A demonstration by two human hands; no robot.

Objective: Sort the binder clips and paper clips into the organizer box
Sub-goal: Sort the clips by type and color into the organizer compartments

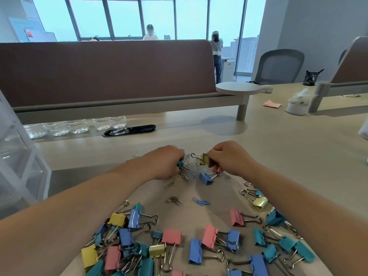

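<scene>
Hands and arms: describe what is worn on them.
Nothing worn shows. The left hand and right hand are gloveless, with no ring visible; the left forearm and right forearm are bare to the frame edge, with no sleeve, watch or bracelet in view.

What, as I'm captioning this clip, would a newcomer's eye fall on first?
The bright binder clips, pink, blue, teal and yellow, lie strewn across the near desk. Beyond them, the right hand pinches a yellow binder clip while the left hand holds a teal clip, with scattered paper clips between.
</scene>
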